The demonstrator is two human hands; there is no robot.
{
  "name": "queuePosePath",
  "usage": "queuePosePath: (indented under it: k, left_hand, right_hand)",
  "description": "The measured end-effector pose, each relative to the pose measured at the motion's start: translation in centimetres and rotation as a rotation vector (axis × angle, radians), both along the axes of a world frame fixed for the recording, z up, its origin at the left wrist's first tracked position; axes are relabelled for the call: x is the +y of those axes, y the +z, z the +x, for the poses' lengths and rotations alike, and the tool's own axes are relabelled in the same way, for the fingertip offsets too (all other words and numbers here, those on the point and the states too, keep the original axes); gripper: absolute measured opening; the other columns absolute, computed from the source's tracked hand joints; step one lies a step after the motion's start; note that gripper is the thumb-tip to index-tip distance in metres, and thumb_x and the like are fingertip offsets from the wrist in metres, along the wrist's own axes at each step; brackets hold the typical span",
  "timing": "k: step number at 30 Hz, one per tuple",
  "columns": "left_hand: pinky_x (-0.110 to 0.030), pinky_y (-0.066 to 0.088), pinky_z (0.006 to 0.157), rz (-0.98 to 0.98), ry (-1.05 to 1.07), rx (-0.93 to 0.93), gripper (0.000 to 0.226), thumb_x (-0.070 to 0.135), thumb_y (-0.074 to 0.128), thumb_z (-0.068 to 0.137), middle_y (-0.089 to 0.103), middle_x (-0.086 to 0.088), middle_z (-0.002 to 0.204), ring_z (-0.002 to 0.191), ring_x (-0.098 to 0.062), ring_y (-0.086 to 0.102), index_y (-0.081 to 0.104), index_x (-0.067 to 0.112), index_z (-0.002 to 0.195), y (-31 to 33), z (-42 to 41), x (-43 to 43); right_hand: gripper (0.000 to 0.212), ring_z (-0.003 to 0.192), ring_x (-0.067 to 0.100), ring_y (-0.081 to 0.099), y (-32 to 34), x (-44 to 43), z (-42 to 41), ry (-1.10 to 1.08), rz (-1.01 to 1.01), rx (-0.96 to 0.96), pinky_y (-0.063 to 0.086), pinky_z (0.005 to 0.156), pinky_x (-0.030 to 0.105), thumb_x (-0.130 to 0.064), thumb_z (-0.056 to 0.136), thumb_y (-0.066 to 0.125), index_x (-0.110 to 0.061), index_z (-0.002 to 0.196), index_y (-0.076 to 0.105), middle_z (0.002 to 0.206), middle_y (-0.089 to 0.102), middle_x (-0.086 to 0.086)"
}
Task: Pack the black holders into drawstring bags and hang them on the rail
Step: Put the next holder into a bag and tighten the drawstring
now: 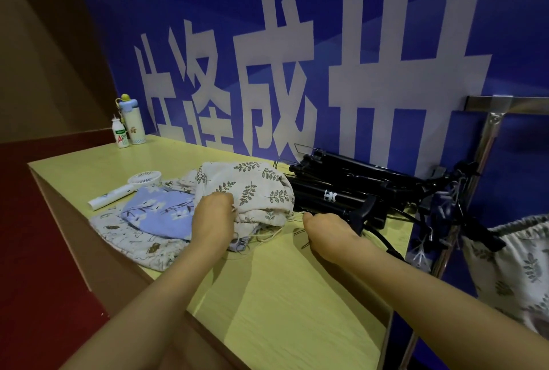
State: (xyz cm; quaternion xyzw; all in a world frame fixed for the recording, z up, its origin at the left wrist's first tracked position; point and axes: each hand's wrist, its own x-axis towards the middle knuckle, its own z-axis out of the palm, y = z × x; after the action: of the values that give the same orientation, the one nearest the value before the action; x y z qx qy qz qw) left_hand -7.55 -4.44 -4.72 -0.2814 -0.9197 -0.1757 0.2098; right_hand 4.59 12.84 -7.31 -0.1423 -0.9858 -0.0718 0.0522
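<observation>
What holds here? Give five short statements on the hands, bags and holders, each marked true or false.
1. The left hand grips the leaf bag on the table. True.
2. The holders lie left of that bag. False: they lie to its right.
3. A second bag hangs at the right. True.
4. The fan stands upright. False: it lies flat on the table.
5. Two bottles stand at the table's far left corner. True.

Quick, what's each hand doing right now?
Left hand: gripping the cream leaf-print cloth drawstring bag.
Right hand: curled, apparently pinching the bag's pale cord.
</observation>
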Motion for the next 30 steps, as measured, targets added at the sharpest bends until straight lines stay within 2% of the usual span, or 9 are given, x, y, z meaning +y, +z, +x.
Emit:
queuePosePath:
  k: [4, 7, 10, 13, 17, 20, 23, 27, 30]
  left_hand:
    - [-0.033, 0.033, 0.058, 0.196, 0.011, -0.026, 0.018, 0.016, 0.057, 0.091, 0.061, -0.018, 0.078, 0.076, -0.034, 0.055, 0.059, 0.0, 0.083, 1.4, 0.1, -0.7]
    - [-0.032, 0.031, 0.058, 0.369, -0.005, -0.087, 0.02, 0.021, 0.055, 0.093, 0.053, -0.01, 0.073, 0.07, -0.03, 0.048, 0.058, 0.001, 0.088, 2.5, 0.1, -0.9]
    - [-0.031, 0.036, 0.063, 0.588, -0.092, -0.291, 0.017, 0.023, 0.057, 0.092, 0.051, -0.009, 0.076, 0.071, -0.026, 0.048, 0.057, 0.008, 0.086, 3.8, -0.4, -0.6]
    - [-0.033, 0.035, 0.061, 0.823, -0.181, -0.549, 0.024, 0.019, 0.059, 0.088, 0.046, -0.014, 0.067, 0.063, -0.023, 0.041, 0.05, 0.011, 0.068, 5.5, 0.0, -0.5]
    - [-0.029, 0.032, 0.053, 0.939, -0.248, -0.581, 0.022, 0.016, 0.058, 0.09, 0.04, -0.009, 0.061, 0.058, -0.021, 0.035, 0.05, 0.008, 0.072, 8.0, 1.5, -0.6]
    - [-0.028, 0.036, 0.055, 0.94, -0.281, -0.462, 0.015, 0.017, 0.056, 0.091, 0.047, -0.003, 0.064, 0.058, -0.015, 0.042, 0.054, 0.008, 0.078, 10.2, 2.3, -0.7]
    - [-0.03, 0.038, 0.059, 0.91, -0.3, -0.311, 0.012, 0.02, 0.048, 0.095, 0.051, -0.001, 0.071, 0.062, -0.013, 0.046, 0.052, 0.009, 0.09, 12.0, 2.8, -0.8]
    - [-0.029, 0.033, 0.054, 0.803, -0.283, -0.099, 0.013, 0.02, 0.041, 0.099, 0.047, -0.001, 0.067, 0.059, -0.015, 0.041, 0.047, 0.01, 0.092, 12.6, 2.7, -1.9]
    - [-0.03, 0.031, 0.051, 0.583, -0.339, 0.007, 0.008, 0.008, 0.039, 0.097, 0.048, -0.004, 0.065, 0.052, -0.02, 0.04, 0.045, 0.013, 0.1, 11.5, 1.9, -3.3]
  right_hand:
    - [0.019, 0.087, 0.033, 0.056, 0.4, 0.0, 0.3, 0.002, -0.045, 0.055, 0.043, 0.065, 0.039, -0.001, 0.089, 0.043, -0.004, 0.107, 0.051, 0.1, 0.058, 0.015]
    - [0.018, 0.091, 0.033, 0.058, 1.6, -0.2, 0.2, -0.027, -0.171, 0.126, 0.045, 0.07, 0.037, -0.008, 0.087, 0.05, -0.005, 0.103, 0.057, 0.102, 0.059, 0.014]
    - [0.016, 0.081, 0.028, 0.06, 3.5, -1.1, 0.0, -0.059, -0.444, 0.271, 0.042, 0.06, 0.031, -0.009, 0.082, 0.058, -0.002, 0.095, 0.063, 0.088, 0.064, 0.011]
    - [0.011, 0.07, 0.018, 0.06, 5.2, -2.3, -0.4, -0.032, -0.738, 0.446, 0.049, 0.065, 0.034, -0.006, 0.084, 0.056, 0.001, 0.085, 0.065, 0.082, 0.067, 0.012]
    - [0.012, 0.062, 0.007, 0.064, 8.4, -5.1, -0.5, 0.163, -1.238, 0.715, 0.053, 0.058, 0.02, -0.003, 0.088, 0.059, -0.011, 0.081, 0.064, 0.078, 0.066, 0.009]
    - [0.006, 0.081, 0.011, 0.068, 10.1, -7.0, -1.4, 0.255, -1.001, 0.911, 0.058, 0.07, 0.025, -0.016, 0.09, 0.06, -0.015, 0.092, 0.066, 0.09, 0.07, 0.002]
    - [0.008, 0.08, 0.017, 0.063, 11.2, -7.7, -2.8, 0.27, -0.681, 0.934, 0.054, 0.074, 0.038, -0.02, 0.092, 0.057, -0.014, 0.093, 0.063, 0.085, 0.068, 0.002]
    - [0.012, 0.079, 0.024, 0.062, 11.6, -6.6, -3.6, 0.097, -0.577, 0.935, 0.053, 0.071, 0.043, -0.024, 0.095, 0.052, -0.016, 0.091, 0.059, 0.084, 0.068, 0.005]
    - [0.015, 0.079, 0.025, 0.063, 11.6, -4.9, -3.2, 0.015, -0.518, 0.912, 0.054, 0.072, 0.042, -0.026, 0.097, 0.049, -0.016, 0.096, 0.06, 0.087, 0.07, 0.005]
